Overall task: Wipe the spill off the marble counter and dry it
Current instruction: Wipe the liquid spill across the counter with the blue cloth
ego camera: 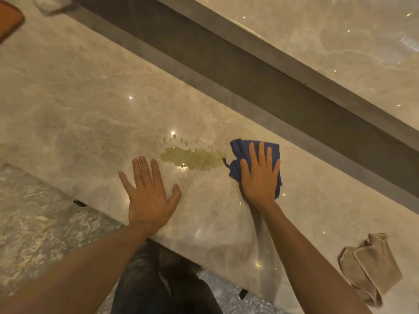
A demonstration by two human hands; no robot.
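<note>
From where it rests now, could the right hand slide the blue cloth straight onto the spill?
Probably yes. The right hand presses the blue cloth flat just beside the spill, with only bare marble counter between. The left hand lies nearer the front edge, clear of that path.

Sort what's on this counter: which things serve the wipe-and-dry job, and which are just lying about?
Part of the job:
- spill, yellowish, on the counter
- blue cloth, pressed flat under the right hand, just right of the spill
- beige cloth, lying loose at the right, likely for drying
- left hand, flat on the counter

Lying about:
- brown board, far left corner
- blurred pale thing, top edge
</note>
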